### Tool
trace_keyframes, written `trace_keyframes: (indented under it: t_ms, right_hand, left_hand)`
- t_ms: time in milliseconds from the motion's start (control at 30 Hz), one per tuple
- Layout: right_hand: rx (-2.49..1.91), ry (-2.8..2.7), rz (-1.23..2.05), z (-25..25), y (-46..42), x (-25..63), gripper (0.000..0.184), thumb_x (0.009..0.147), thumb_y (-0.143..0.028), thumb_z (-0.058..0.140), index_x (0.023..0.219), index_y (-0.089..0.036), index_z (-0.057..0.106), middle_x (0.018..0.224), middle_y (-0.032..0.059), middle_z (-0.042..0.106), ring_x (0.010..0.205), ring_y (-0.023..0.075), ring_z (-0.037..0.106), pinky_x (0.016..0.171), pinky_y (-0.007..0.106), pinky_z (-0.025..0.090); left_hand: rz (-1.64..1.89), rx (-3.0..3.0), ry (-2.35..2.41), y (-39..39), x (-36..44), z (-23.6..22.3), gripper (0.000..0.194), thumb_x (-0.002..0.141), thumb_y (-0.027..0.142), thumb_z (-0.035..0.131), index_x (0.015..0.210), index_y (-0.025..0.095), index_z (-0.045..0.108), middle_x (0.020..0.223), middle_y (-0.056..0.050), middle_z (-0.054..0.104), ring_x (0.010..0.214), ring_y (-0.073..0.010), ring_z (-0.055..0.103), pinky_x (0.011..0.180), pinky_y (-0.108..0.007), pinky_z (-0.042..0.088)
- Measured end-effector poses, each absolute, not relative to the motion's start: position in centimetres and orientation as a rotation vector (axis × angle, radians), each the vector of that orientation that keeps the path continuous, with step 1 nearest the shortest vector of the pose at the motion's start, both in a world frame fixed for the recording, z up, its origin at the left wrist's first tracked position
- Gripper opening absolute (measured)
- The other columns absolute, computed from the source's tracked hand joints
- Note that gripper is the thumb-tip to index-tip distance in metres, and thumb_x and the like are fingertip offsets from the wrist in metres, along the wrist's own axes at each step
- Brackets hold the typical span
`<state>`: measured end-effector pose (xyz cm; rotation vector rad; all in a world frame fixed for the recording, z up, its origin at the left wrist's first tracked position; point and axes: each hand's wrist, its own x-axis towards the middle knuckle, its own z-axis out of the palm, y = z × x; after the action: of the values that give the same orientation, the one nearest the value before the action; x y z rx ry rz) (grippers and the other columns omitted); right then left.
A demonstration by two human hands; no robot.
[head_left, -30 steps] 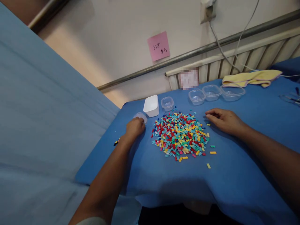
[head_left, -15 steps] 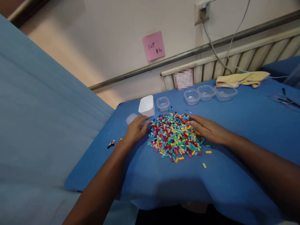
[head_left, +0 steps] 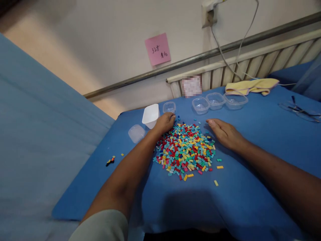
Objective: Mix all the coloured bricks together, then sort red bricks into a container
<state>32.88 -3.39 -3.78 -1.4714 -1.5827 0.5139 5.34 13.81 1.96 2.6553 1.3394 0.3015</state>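
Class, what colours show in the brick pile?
The pile of small plastic bricks mixes red, yellow, light blue, green, pink and dark blue; best in the head view.

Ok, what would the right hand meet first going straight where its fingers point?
The right hand would likely meet a loose blue brick just off the far edge of the brick pile; the hand's height is unclear, so it might pass over.

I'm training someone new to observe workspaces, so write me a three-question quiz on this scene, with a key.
1. True or false: the folded yellow cloth lies to the right of the opaque white plastic box.
2. Which is closest to both the left hand and the right hand? A) heap of small multicoloured plastic bricks; B) square pink paper note; C) thin-framed eyeglasses.
3. How many clear plastic tubs are clustered near the cloth?

Key: 1 true; 2 A; 3 three.
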Motion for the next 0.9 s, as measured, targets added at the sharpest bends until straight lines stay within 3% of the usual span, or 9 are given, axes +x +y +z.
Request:
trace_keyframes:
  t_ms: [133,300,367,467,533,600,700,800,900]
  right_hand:
    - [-1.483,-1.554,0.525,-3.9,-2.6,32.6,0.063,0.114,-0.067,0.035,0.125,-0.022,0.078,0.133,0.0153,0.081,0.129,0.0365,0.072,0.118,0.055,0.053]
    - [-1.49,-1.532,0.539,-4.0,-2.0,32.8,0.068,0.112,-0.072,0.037,0.142,-0.024,0.074,0.157,0.0139,0.07,0.151,0.0354,0.06,0.133,0.058,0.04]
    - [-1.485,-1.55,0.546,-4.0,-2.0,32.9,0.069,0.111,-0.073,0.037,0.145,-0.024,0.074,0.159,0.014,0.069,0.154,0.0356,0.059,0.135,0.06,0.037]
    - [-1.488,-1.562,0.552,-4.1,-2.2,33.0,0.07,0.111,-0.073,0.038,0.147,-0.024,0.073,0.159,0.0143,0.069,0.154,0.0357,0.059,0.135,0.06,0.037]
    - [-1.499,-1.576,0.56,-4.2,-2.3,33.1,0.07,0.111,-0.072,0.04,0.148,-0.023,0.072,0.16,0.0144,0.068,0.153,0.036,0.059,0.135,0.059,0.038]
    - [-1.501,-1.635,0.586,-4.1,-2.5,33.1,0.068,0.111,-0.07,0.041,0.15,-0.024,0.072,0.159,0.014,0.069,0.153,0.0362,0.06,0.134,0.059,0.039]
    - [-1.491,-1.786,0.675,-3.5,-3.1,32.9,0.068,0.11,-0.07,0.046,0.154,-0.022,0.069,0.16,0.0143,0.068,0.151,0.0368,0.062,0.132,0.059,0.042]
    - [-1.467,-1.969,0.781,-2.1,-4.0,32.7,0.077,0.103,-0.074,0.06,0.16,-0.023,0.064,0.164,0.0138,0.065,0.15,0.0389,0.063,0.129,0.059,0.047]
    - [-1.442,-2.167,0.761,-0.5,-4.8,32.7,0.09,0.087,-0.072,0.082,0.161,-0.024,0.064,0.16,0.0148,0.068,0.144,0.0441,0.066,0.123,0.061,0.052]
  left_hand:
    - [0.215,2.636,1.156,14.8,7.5,1.3,0.048,0.113,0.043,0.039,0.139,0.015,0.069,0.153,-0.014,0.069,0.146,-0.0276,0.059,0.129,-0.041,0.042]
    - [0.072,2.616,0.883,13.1,9.5,2.2,0.063,0.116,0.058,0.024,0.099,0.019,0.071,0.107,-0.01,0.077,0.102,-0.0258,0.07,0.102,-0.04,0.058]
    - [0.047,2.619,0.787,11.3,9.1,3.0,0.065,0.115,0.062,0.025,0.095,0.02,0.07,0.101,-0.01,0.075,0.098,-0.0258,0.069,0.099,-0.041,0.058]
    - [0.041,2.633,0.622,7.9,7.0,4.1,0.06,0.117,0.059,0.03,0.12,0.019,0.074,0.123,-0.013,0.076,0.121,-0.0281,0.069,0.116,-0.043,0.051]
    - [0.029,2.644,0.662,5.7,4.9,4.6,0.059,0.115,0.061,0.039,0.146,0.02,0.068,0.147,-0.014,0.071,0.139,-0.0294,0.064,0.126,-0.044,0.045]
    - [0.01,2.67,0.715,3.8,2.3,5.1,0.064,0.113,0.064,0.047,0.159,0.021,0.061,0.161,-0.016,0.063,0.154,-0.032,0.055,0.133,-0.048,0.036]
    - [-0.077,2.674,0.891,1.7,-1.9,5.5,0.084,0.105,0.076,0.057,0.171,0.025,0.049,0.18,-0.015,0.041,0.168,-0.0353,0.036,0.139,-0.053,0.025]
    - [-0.218,2.575,1.146,0.4,-5.5,5.6,0.109,0.095,0.086,0.063,0.18,0.026,0.031,0.188,-0.017,0.017,0.173,-0.0405,0.023,0.139,-0.058,0.024]
    - [-0.252,2.488,1.216,-0.2,-7.1,5.3,0.121,0.089,0.089,0.068,0.182,0.027,0.023,0.189,-0.017,0.011,0.174,-0.0408,0.018,0.139,-0.056,0.025]
